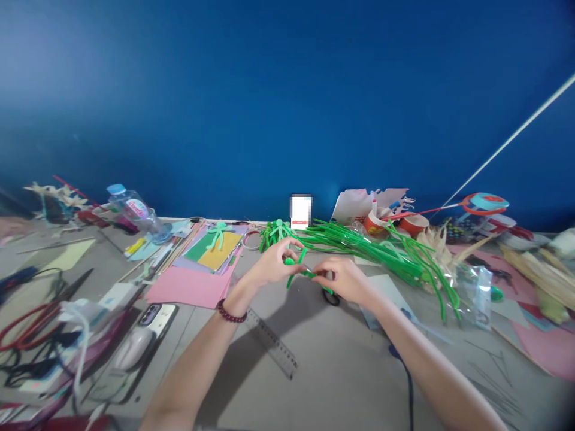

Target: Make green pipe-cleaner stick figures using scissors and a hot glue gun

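My left hand is closed on a bent green pipe cleaner figure, with a rounded green part showing at the fingers. Close beside it on the right, my right hand pinches another stretch of the same green piece. Both hands are held above the grey table. Below the right hand lies a black ring-shaped thing, probably a scissors handle, partly hidden. Behind the hands, a green pipe cleaner figure leans near a small upright screen.
A bundle of green pipe cleaners stretches to the right. A clear ruler lies in front. Left are pink paper, another green figure, a phone and a plastic bottle. Paper cups stand at the back right.
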